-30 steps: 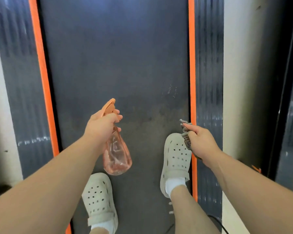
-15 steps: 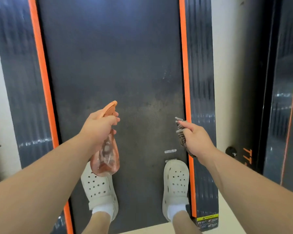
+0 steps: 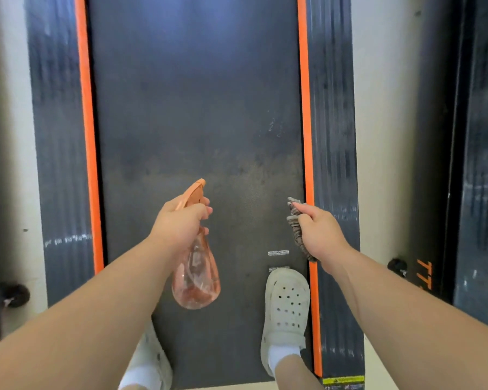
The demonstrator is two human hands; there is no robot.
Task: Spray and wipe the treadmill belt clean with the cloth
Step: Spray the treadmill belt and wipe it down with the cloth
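The dark grey treadmill belt (image 3: pixel 197 108) runs away from me between two orange strips, with dull smudges across its middle. My left hand (image 3: pixel 178 223) grips an orange-topped, pink see-through spray bottle (image 3: pixel 196 280) by its neck, nozzle pointing forward over the belt. My right hand (image 3: pixel 319 235) holds a bunched brown-grey cloth (image 3: pixel 296 229) above the belt's right edge. Both hands hover above the belt without touching it.
My feet in white perforated clogs stand at the belt's near end, the right clog (image 3: pixel 286 311) beside the right orange strip (image 3: pixel 304 108). Black side rails (image 3: pixel 333 108) flank the belt. Another dark machine (image 3: pixel 479 164) stands to the right across pale floor.
The view has shifted back, bringing the belt's near end into sight. My feet have stepped back to that end. Both hands keep their hold on the bottle and the cloth.
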